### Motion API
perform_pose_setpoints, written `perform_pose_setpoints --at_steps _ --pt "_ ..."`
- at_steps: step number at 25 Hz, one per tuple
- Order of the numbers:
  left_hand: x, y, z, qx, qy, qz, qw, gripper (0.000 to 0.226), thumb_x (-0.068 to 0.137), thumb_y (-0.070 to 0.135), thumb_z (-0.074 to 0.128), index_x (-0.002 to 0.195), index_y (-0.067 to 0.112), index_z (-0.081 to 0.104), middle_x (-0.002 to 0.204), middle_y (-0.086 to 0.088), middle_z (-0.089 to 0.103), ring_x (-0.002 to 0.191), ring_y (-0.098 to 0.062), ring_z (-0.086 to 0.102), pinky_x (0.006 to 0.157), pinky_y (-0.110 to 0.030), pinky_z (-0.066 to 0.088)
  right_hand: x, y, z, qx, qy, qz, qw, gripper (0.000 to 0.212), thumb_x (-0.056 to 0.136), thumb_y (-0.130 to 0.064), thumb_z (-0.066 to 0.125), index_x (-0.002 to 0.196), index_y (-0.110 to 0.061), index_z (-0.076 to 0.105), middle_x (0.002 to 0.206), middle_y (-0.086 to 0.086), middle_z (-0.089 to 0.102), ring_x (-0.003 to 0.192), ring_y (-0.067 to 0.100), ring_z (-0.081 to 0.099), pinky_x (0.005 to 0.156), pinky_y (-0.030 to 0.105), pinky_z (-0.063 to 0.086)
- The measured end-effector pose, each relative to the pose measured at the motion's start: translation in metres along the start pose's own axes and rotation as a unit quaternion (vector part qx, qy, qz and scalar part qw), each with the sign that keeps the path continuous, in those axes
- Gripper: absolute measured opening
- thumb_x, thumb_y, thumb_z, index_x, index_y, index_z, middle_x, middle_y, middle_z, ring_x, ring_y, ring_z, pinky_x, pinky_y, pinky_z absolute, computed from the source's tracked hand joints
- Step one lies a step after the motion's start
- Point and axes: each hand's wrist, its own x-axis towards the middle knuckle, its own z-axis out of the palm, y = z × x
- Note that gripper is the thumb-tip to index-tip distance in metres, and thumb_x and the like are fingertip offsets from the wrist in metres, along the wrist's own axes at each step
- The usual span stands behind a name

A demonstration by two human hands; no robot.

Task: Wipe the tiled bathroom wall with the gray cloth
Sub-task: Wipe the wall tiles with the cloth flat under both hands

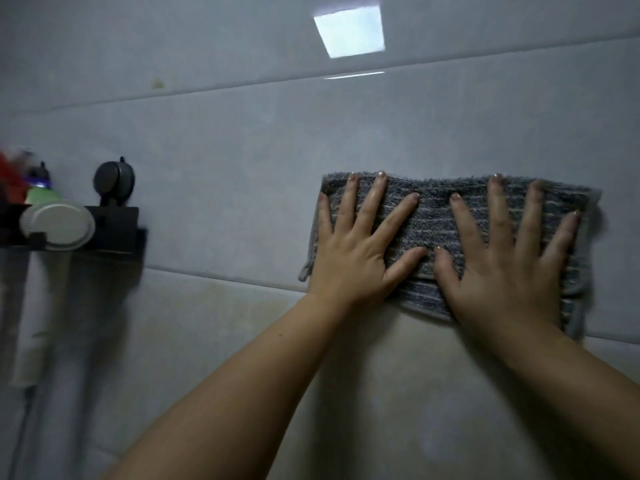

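My two bare forearms [242, 393] reach up from the lower edge toward the wall. My left grip [353, 258] is wide, fingers straight and fanned, pressing flat on the left half of the gray cloth [433, 220]. My right grip [502, 271] is just as wide, palm down on the right half, with its thumb lying just beside my left thumb near the cloth's middle. Neither one curls round anything.

The cloth is a folded, striped terry rectangle held flat against the tiled wall [225, 150]. Its lower edge crosses a horizontal grout line [221, 273], and my fingertips reach its top edge.

Well off to the left, a black shelf [114, 230] hangs on the wall under a round dark suction cup [114, 183]. It carries a white round container [57, 225] and some blurred bottles [34, 181]. Higher up the wall, a bright square reflection [349, 34] shines on the glossy tile.
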Motion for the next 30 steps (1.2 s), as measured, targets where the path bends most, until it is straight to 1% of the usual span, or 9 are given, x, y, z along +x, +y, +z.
perform_pose_setpoints --at_steps 6,11,16,19,23,27,30 --pt "-0.040 -0.097 -0.006 0.010 -0.002 -0.010 1.000 0.064 0.092 0.066 0.036 0.148 0.035 0.040 0.159 -0.007 0.031 0.148 -0.036 0.023 0.112 -0.065 0.020 0.001 -0.102 0.013 0.021 -0.007 -0.004 1.000 0.065 0.090 -0.047 0.037 0.149 -0.022 0.034 0.160 0.016 0.016 0.146 0.045 0.006 0.111 0.066 -0.005" --pt "-0.066 -0.174 -0.010 0.007 -0.019 -0.026 0.999 0.066 0.093 0.066 0.033 0.150 0.034 0.036 0.160 -0.007 0.028 0.149 -0.036 0.019 0.114 -0.065 0.016 0.011 -0.180 0.030 0.011 -0.015 -0.016 1.000 0.064 0.091 -0.050 0.036 0.149 -0.024 0.034 0.160 0.015 0.017 0.146 0.045 0.007 0.111 0.067 -0.002" --pt "-0.074 -0.230 -0.014 -0.002 -0.037 -0.038 0.999 0.067 0.093 0.069 0.027 0.151 0.035 0.032 0.163 -0.006 0.023 0.150 -0.034 0.014 0.116 -0.064 0.010 0.024 -0.232 0.041 0.014 -0.017 -0.022 1.000 0.065 0.090 -0.051 0.036 0.150 -0.026 0.033 0.160 0.014 0.017 0.146 0.045 0.009 0.111 0.068 0.001" --pt "-0.079 -0.253 -0.018 -0.011 -0.049 -0.052 0.997 0.069 0.093 0.071 0.021 0.152 0.036 0.029 0.164 -0.004 0.018 0.151 -0.032 0.009 0.118 -0.062 0.005 0.031 -0.255 0.046 0.013 -0.020 -0.030 0.999 0.065 0.090 -0.052 0.036 0.149 -0.026 0.033 0.160 0.014 0.018 0.146 0.045 0.010 0.111 0.069 0.002" --pt "-0.094 -0.276 -0.021 -0.022 -0.051 -0.072 0.996 0.067 0.094 0.069 0.026 0.153 0.036 0.027 0.165 -0.003 0.015 0.152 -0.030 0.004 0.119 -0.061 0.003 0.030 -0.282 0.051 0.015 -0.025 -0.043 0.999 0.065 0.090 -0.053 0.034 0.150 -0.027 0.031 0.161 0.013 0.016 0.146 0.045 0.010 0.112 0.069 0.003" --pt "-0.119 -0.281 -0.023 -0.054 -0.072 -0.109 0.990 0.069 0.093 0.071 0.023 0.154 0.039 0.018 0.166 0.001 0.004 0.152 -0.025 -0.007 0.118 -0.056 0.007 0.019 -0.294 0.051 0.027 -0.029 -0.071 0.997 0.064 0.092 -0.055 0.032 0.150 -0.029 0.032 0.161 0.012 0.018 0.146 0.044 0.011 0.113 0.069 0.005" --pt "-0.131 -0.271 -0.024 -0.047 -0.090 -0.133 0.986 0.070 0.093 0.070 0.022 0.155 0.039 0.013 0.166 0.000 -0.001 0.152 -0.025 -0.011 0.118 -0.057 0.003 0.006 -0.289 0.050 0.038 -0.029 -0.092 0.995 0.062 0.092 -0.056 0.034 0.149 -0.030 0.034 0.160 0.010 0.021 0.146 0.042 0.014 0.113 0.067 0.006"
